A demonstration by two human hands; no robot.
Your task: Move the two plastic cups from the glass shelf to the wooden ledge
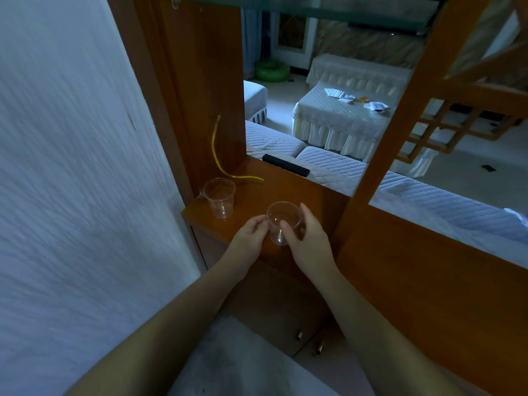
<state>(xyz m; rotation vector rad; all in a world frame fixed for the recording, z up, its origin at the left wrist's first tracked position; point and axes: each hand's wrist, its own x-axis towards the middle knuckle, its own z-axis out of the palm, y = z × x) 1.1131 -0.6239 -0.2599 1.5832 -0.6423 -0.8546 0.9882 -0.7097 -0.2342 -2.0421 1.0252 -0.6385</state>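
Now both hands, left hand [251, 234] and right hand [304, 238], hold a clear plastic cup [283, 221] upright over the wooden ledge [285, 187], ready to set down, at four o'clock from the other cup [220, 197] already standing there.

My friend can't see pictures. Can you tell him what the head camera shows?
Two bare hands, the left hand and the right hand, hold one clear plastic cup upright just over a shiny wooden ledge. A second clear cup already stands on the ledge to the left, near a bent yellow wire. Beyond lies a dim room with quilted white covers.

Clear cup [284, 222] between both hands
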